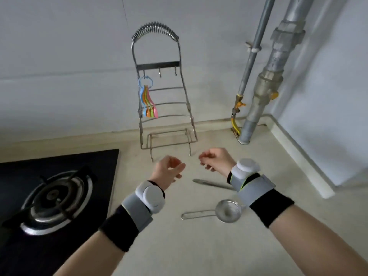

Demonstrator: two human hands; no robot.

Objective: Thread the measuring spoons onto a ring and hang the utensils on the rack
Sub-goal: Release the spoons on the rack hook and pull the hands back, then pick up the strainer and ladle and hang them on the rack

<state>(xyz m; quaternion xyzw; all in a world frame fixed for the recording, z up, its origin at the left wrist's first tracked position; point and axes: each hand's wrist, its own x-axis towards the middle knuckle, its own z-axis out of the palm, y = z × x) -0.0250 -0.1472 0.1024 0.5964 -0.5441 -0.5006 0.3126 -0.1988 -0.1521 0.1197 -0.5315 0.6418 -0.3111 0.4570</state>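
Observation:
A wire rack (184,90) stands against the back wall, with three hooks under a dark bar. From its left hook hangs a blue ring (145,83) carrying several coloured measuring spoons (149,104). My left hand (167,172) and my right hand (216,158) hover above the counter in front of the rack, both empty with loosely curled fingers. A small metal strainer (227,211) with a wire handle lies on the counter under my right wrist. A flat metal utensil (211,183) lies beyond it, partly hidden by my right wrist.
A black gas hob (51,198) with a burner fills the left side. Grey pipes (264,80) with a brass valve run down the back right corner. A raised ledge runs along the right wall.

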